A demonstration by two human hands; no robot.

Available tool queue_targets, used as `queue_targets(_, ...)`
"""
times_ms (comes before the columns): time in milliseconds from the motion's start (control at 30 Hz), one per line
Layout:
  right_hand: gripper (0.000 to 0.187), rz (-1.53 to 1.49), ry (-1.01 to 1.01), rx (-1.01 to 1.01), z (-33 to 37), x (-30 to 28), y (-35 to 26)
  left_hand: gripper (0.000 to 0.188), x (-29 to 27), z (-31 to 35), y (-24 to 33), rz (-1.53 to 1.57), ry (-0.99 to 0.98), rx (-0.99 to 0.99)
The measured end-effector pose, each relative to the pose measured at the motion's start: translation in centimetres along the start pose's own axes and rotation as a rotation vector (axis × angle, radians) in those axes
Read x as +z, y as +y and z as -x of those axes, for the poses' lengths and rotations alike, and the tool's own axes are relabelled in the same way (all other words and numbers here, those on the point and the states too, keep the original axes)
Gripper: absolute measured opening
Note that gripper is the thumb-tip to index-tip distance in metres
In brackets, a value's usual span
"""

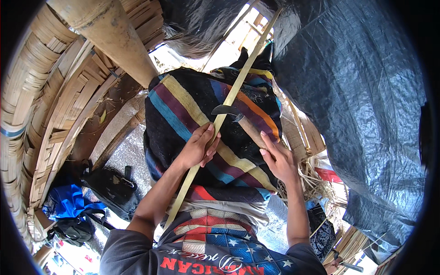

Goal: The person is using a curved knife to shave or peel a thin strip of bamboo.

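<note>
A long, pale bamboo strip (238,85) runs aslant from my waist, over my lap, to the bright gap at the top. My left hand (200,146) is closed around it near the middle. In my right hand (280,161) is a knife (251,131) with a thick wooden handle, its forefinger stretched along the handle. The knife's short, curved dark blade lies across the strip just beyond my left hand. Under both hands a black cloth with coloured stripes (183,101) covers my lap and legs.
At the left stand a woven bamboo wall (68,107) and a thick bamboo pole (117,39). A dark tarpaulin (366,110) hangs along the right. Black bags (107,185) and a blue bag (71,201) lie at lower left. Shavings (321,192) lie beside my right forearm.
</note>
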State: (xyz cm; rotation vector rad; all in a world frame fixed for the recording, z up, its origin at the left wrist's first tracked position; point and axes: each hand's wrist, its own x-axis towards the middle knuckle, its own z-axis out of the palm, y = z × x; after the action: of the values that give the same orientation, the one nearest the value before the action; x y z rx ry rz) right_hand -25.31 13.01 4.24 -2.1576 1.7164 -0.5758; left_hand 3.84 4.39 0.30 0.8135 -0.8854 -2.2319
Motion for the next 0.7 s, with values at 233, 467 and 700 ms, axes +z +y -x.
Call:
queue_targets(233,0.054,0.092,0.118,0.246,-1.6,-0.7,1.2,0.040,0.3,0.2,-0.7,0.088,-0.079,-0.032)
queue_targets(467,0.054,0.037,-0.010,0.057,1.3,0.8,-1.7,0.042,-0.8,-0.1,-0.9,0.001,0.048,0.020)
queue_targets(700,0.056,-0.043,-0.093,0.073,3.0,-0.2,-3.5,0.035,-1.4,-0.6,-1.6,-0.034,0.089,0.077)
